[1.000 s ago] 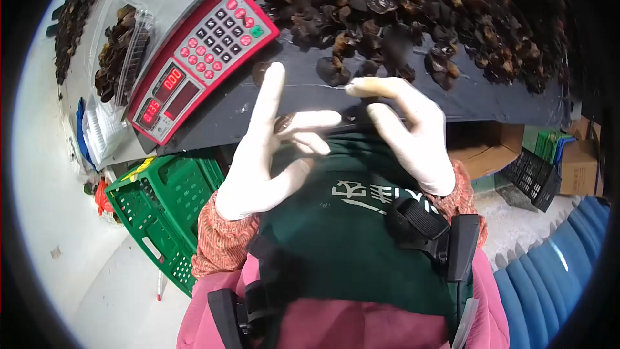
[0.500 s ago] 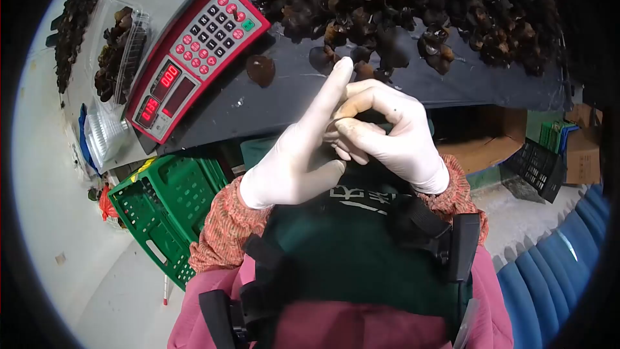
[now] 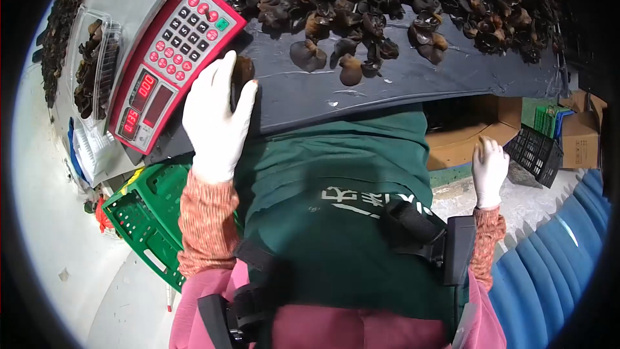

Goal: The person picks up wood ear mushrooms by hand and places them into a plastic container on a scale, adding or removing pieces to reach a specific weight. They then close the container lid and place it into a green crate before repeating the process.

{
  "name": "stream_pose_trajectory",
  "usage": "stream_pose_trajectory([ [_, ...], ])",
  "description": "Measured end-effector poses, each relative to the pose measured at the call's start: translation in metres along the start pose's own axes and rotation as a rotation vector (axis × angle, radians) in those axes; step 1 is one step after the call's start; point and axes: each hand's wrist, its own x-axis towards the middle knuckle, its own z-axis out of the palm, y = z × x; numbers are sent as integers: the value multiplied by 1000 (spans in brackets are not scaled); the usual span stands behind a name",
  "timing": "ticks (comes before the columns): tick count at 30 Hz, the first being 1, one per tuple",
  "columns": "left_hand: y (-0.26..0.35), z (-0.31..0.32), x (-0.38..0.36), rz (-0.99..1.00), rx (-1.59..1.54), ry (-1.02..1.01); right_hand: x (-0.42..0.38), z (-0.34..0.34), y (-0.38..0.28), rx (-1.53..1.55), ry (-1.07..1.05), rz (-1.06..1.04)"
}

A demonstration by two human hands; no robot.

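My left hand (image 3: 216, 113), in a white glove, reaches over the right side of the red digital scale (image 3: 177, 58), fingers stretched and thumb spread apart. A brown piece of wood ear fungus (image 3: 243, 70) shows just behind its thumb and fingers, on the dark table cover. My right hand (image 3: 489, 171), gloved too, is off to the right beyond the table's front edge, in front of a cardboard box (image 3: 475, 148). Its fingers are curled together with brownish tips; I cannot tell what they pinch. Several loose fungus pieces (image 3: 309, 56) lie near the table's front.
A large heap of wood ear fungus (image 3: 381, 0) covers the back of the table. Left of the scale sits a clear plastic box (image 3: 106, 58) with fungus inside. A green crate (image 3: 145, 210) stands below left; a black crate (image 3: 535, 155) and blue corrugated material (image 3: 549, 245) are at right.
My hands have parted from in front of my chest. The left moved left to the scale's edge and opened; the right swung far right and lower. The view shifted slightly.
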Motion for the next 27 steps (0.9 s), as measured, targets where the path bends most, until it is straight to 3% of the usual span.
stream_pose_trajectory([
  [2, -4, 18, 4, 28, 99, 38, 24, -30, -28, 1084, 15, 523],
  [4, -19, 28, 2, 26, -36, 100, 54, -59, -69, 1132, 202, 397],
  [6, -15, 26, 3, -48, -259, 90, 82, -78, -106, 939, 374, 109],
  [8, 8, 16, 6, -120, -397, 43, 107, -93, -141, 1049, 369, -30],
  [10, 23, 23, 7, -65, -449, 9, 129, -96, -169, 960, 447, -147],
  [12, 40, 27, 7, -162, -445, -98, 147, -99, -190, 965, 465, -133],
  [14, 49, 31, 8, -88, -306, -114, 163, -97, -207, 966, 416, -51],
  [18, 53, 38, 8, -38, -223, -146, 170, -88, -233, 1053, 443, -329],
  [21, 52, 37, 10, -65, -232, -157, 163, -91, -239, 949, 387, -538],
  [24, 49, 34, 16, -86, -282, -186, 163, -86, -231, 980, 403, -588],
  [27, 46, 35, 21, -119, -327, -190, 166, -87, -223, 1112, 396, -341],
])
